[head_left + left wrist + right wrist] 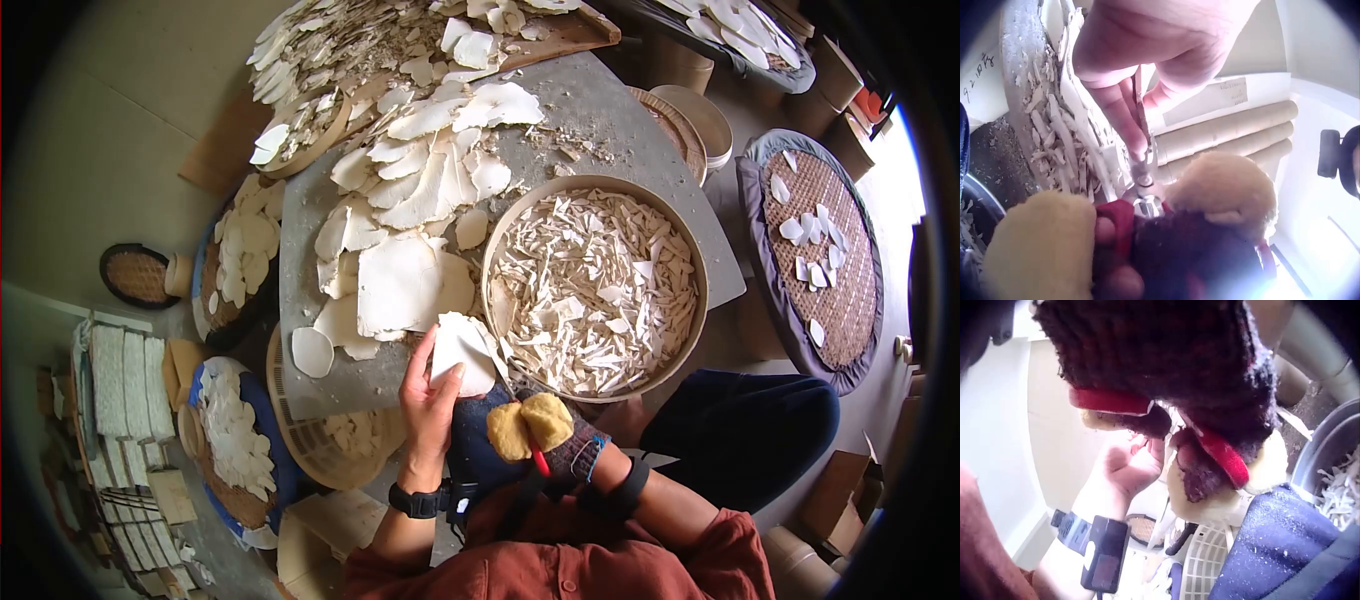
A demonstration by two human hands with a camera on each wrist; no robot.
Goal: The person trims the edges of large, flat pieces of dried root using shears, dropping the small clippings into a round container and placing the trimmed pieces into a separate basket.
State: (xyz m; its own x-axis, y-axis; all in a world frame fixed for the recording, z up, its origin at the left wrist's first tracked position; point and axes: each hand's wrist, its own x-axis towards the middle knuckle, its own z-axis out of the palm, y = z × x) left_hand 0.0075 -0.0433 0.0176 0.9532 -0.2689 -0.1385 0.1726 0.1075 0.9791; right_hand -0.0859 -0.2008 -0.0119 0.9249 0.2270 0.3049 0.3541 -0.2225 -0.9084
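Note:
My bare left hand [430, 392] pinches a thin white slice [463, 355] between thumb and fingers, in front of the table edge. In a dark knitted fingerless glove, my right hand [578, 446] grips scissors [1144, 179] with red handles. Thick yellow foam pads [508, 432] wrap those handles. The blades point up along the slice's right edge in the head view. From the left wrist, the left fingers [1127, 119] show close above the scissors' pivot. A round sieve [702, 300] of cut white strips stands just beyond the hands.
Large white slices [400, 285] lie piled on the grey table [315, 395], with a heap of more pieces behind. Round woven trays [850, 290] stand on both sides. A perforated plastic basket [290, 420] sits below the table's left edge. Stacked white bundles [130, 380] stand far left.

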